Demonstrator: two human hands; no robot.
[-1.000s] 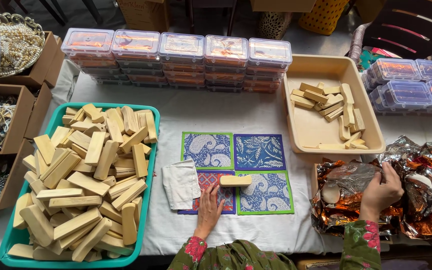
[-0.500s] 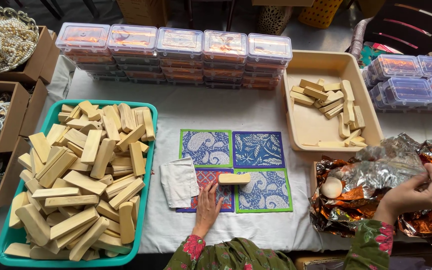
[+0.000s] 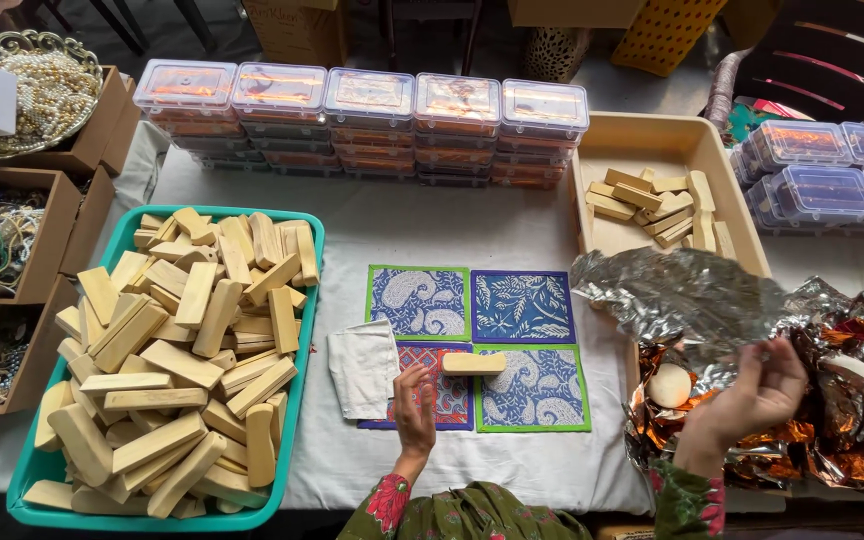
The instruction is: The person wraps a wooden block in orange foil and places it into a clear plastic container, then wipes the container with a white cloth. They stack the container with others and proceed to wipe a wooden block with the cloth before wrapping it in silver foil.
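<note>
Nearest the camera: left hand (image 3: pixel 414 402) lies flat, fingers together, palm down on the near-left of four patterned mats (image 3: pixel 522 305). It grips nothing. Its fingertips end just beside the left end of the single pale bar (image 3: pixel 473 363), which lies across the seam between the two near mats; can't tell if they touch. Right hand (image 3: pixel 752 398) is raised off the table, fingers pinched on the lower edge of a crinkled silver foil sheet (image 3: pixel 677 295), which hangs in the air above the foil pile (image 3: pixel 852 445) of orange and silver wrappers. A round white piece (image 3: pixel 669 385) sits in that pile, just left of the hand. My read of the step: one sheet is being separated from the pile while the bar waits on the mats. The foil is thin and creased, and it's held at one edge only, so laying it flat would call for a second grip point and a bare spot near the bar. A folded white cloth (image 3: pixel 364 370) touches the mats' left edge. Further left, a teal tray (image 3: pixel 310 300) is heaped with loose bars (image 3: pixel 182 360). Beyond the mats, a beige tray (image 3: pixel 602 140) holds a few more bars (image 3: pixel 652 195). At the far edge there's a row of clear lidded boxes (image 3: pixel 367 110), stacked.
</note>
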